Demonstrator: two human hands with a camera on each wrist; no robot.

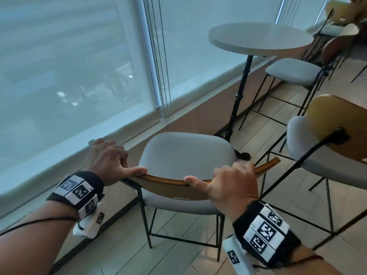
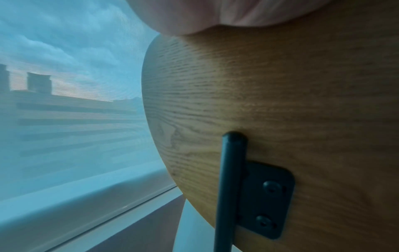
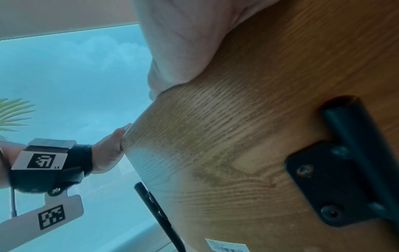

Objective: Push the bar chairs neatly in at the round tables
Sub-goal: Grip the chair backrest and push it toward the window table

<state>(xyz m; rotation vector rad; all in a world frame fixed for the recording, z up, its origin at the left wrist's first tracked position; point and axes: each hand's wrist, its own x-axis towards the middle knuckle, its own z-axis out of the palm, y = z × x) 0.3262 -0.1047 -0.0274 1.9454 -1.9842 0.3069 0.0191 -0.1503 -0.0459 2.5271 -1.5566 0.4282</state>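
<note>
Beside a blinded window [image 1: 79,66], both hands, left hand [image 1: 108,160] and right hand [image 1: 232,181], each keep a closed grip on the wooden backrest [image 1: 168,182] of a bar chair [image 1: 186,155] at frame centre, short of the round counter [image 1: 260,37] upper right.

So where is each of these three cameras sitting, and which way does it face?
Head: worn on the head, looking down at the bar chair and round table; both forearms show.
Left wrist: close behind the wooden backrest, facing the window; the left hand shows.
Right wrist: under the right hand, facing the backrest; left hand visible.
Shared: backrest and window.
</note>
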